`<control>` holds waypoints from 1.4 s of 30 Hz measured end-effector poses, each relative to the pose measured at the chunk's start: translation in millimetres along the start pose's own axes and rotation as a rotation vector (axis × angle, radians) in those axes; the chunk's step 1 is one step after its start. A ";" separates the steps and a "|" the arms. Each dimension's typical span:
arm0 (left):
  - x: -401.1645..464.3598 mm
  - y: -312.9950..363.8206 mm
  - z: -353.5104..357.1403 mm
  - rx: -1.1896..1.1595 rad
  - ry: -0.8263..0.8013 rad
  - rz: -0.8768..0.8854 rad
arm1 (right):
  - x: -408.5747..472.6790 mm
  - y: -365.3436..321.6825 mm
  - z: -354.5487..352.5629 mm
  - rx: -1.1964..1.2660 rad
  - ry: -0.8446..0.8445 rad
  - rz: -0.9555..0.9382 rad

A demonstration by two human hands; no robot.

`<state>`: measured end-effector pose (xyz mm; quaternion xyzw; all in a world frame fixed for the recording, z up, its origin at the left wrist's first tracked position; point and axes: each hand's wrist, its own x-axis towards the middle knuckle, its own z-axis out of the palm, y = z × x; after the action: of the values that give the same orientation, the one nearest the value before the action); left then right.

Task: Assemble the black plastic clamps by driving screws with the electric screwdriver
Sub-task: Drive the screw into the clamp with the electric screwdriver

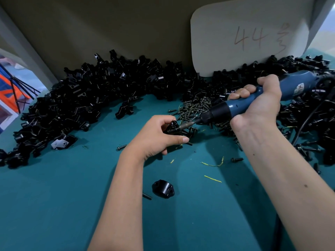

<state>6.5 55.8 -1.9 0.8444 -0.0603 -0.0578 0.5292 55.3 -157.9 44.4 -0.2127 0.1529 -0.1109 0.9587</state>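
Observation:
My left hand (pixel 155 136) grips a black plastic clamp (pixel 173 128) just above the teal table, fingers curled round it. My right hand (pixel 257 105) holds the blue electric screwdriver (pixel 253 100), tilted down to the left. Its metal bit (pixel 188 125) meets the clamp's right side, where a screw sits. A heap of small dark screws (pixel 195 107) lies just behind the clamp. One loose black clamp half (pixel 163 188) rests on the table near my left forearm, with a single screw (pixel 147 196) beside it.
A long pile of black clamp parts (pixel 81 98) curves along the back of the teal table (pixel 54 205) and continues on the right (pixel 311 109). A white card marked 44 (pixel 250 37) leans on the back wall. The screwdriver's black cable (pixel 308 120) trails right. Stray screws (pixel 236 159) dot the surface.

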 end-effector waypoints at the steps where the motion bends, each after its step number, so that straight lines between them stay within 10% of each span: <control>1: 0.3 0.0 0.3 0.006 0.001 -0.002 | -0.1 0.0 0.5 -0.001 0.001 -0.005; 42: 6.7 8.7 11.5 0.277 0.076 -0.045 | -6.8 4.6 2.4 0.005 -0.022 -0.043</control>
<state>10.9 40.7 0.7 0.9121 -0.0288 -0.0287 0.4080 50.4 -151.0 46.2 -0.2149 0.1376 -0.1292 0.9582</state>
